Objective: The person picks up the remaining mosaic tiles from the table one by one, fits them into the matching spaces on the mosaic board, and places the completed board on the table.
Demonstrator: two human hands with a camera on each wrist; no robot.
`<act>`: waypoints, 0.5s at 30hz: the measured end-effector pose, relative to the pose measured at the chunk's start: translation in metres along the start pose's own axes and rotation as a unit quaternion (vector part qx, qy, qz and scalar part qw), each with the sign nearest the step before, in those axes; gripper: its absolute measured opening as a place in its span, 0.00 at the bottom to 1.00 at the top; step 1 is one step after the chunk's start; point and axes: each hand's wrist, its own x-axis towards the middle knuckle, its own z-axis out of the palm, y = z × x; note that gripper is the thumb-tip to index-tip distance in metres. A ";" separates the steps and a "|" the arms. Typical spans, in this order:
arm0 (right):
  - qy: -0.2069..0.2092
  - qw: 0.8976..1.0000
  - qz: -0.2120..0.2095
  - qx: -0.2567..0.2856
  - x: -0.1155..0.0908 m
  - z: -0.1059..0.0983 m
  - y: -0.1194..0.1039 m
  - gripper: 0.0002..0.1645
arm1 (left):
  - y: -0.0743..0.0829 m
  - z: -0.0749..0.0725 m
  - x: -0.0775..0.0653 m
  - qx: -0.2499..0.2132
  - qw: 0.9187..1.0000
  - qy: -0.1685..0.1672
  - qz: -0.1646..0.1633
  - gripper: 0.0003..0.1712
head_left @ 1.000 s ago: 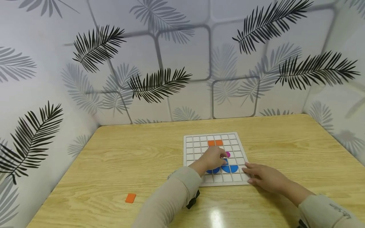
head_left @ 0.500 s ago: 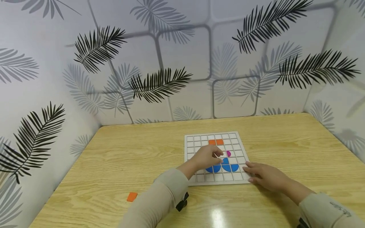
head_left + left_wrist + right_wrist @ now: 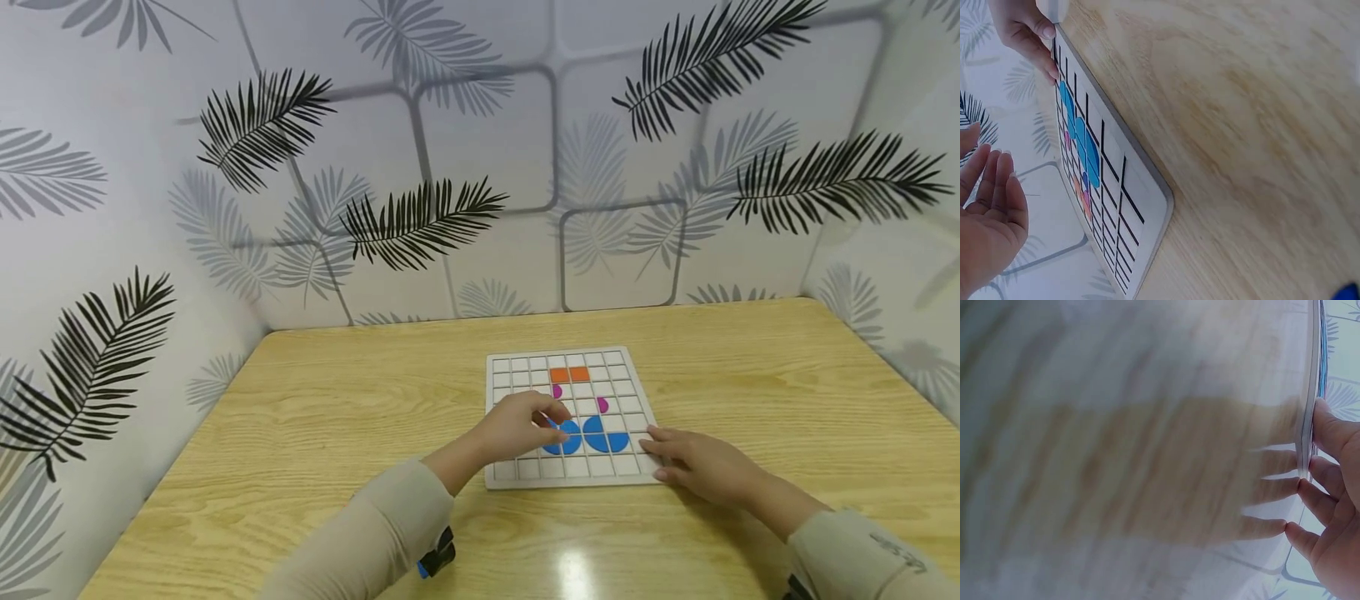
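Note:
A white grid board (image 3: pixel 540 471) lies on the table, bearing flat coloured tiles. Over its left part hovers my left hand (image 3: pixel 517 427), fingers loosely bent, thumb apart, with nothing between them. Just beyond those fingertips are blue rounded tiles (image 3: pixel 572 442), partly covered by the hand. To their right, more blue tiles (image 3: pixel 606 442) form a circle lacking its upper right quarter. Magenta rounded tiles (image 3: pixel 603 406) and two orange square tiles (image 3: pixel 569 375) sit farther back. My right hand (image 3: pixel 701 468) rests at the board's right edge; in the right wrist view its fingertips (image 3: pixel 1291 529) touch down beside the edge.
The wooden table (image 3: pixel 360 400) reaches back to a wall (image 3: pixel 495 250) patterned with leaves. A small blue item (image 3: pixel 1347 292) shows at the lower right corner of the left wrist view. My left sleeve (image 3: pixel 360 533) crosses the front left of the table.
My left hand has drawn back leftward over the board, uncovering blue tiles and a second magenta tile. The loose orange tile on the table is now hidden by my left sleeve. My right hand stays put.

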 end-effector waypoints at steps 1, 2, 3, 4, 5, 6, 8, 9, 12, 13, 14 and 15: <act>0.000 1.000 0.001 0.000 0.000 0.000 0.000 0.26 | 0.000 -0.001 -0.003 -0.007 1.000 0.000 -0.003 0.14; 0.000 1.000 0.002 0.000 0.000 0.000 0.000 0.26 | 0.000 -0.002 -0.006 -0.015 1.000 0.000 -0.006 0.14; 0.000 1.000 0.004 0.001 -0.001 0.000 0.000 0.25 | -0.001 -0.003 -0.009 -0.021 1.000 -0.001 -0.007 0.14; 0.000 1.000 0.002 0.000 -0.001 0.001 0.001 0.26 | -0.002 -0.004 -0.012 -0.027 1.000 -0.001 -0.005 0.14; 0.001 1.000 0.002 0.000 -0.001 0.001 0.001 0.26 | -0.002 -0.004 -0.015 -0.032 0.999 -0.003 -0.003 0.14; 0.001 1.000 0.002 0.000 -0.001 0.001 0.001 0.26 | -0.003 -0.005 -0.017 -0.034 0.999 -0.004 0.002 0.14; 0.002 1.000 0.003 0.000 -0.001 0.001 0.001 0.25 | -0.004 -0.007 -0.023 -0.036 0.999 -0.008 0.012 0.14; 0.002 1.000 0.003 0.000 -0.001 0.001 0.001 0.25 | -0.005 -0.008 -0.025 -0.036 0.999 -0.010 0.016 0.14; 0.004 1.000 0.003 0.001 -0.002 0.000 0.001 0.25 | -0.006 -0.011 -0.033 -0.038 0.999 -0.015 0.015 0.15; 0.004 1.000 0.003 0.000 -0.002 0.000 0.001 0.25 | -0.007 -0.012 -0.036 -0.040 0.999 -0.016 0.013 0.14; 0.005 1.000 0.003 0.000 -0.002 0.000 0.001 0.25 | -0.007 -0.014 -0.039 -0.042 0.999 -0.016 0.011 0.15; 0.006 1.000 0.002 0.001 -0.002 0.000 0.001 0.25 | -0.008 -0.015 -0.041 -0.044 0.999 -0.017 0.009 0.15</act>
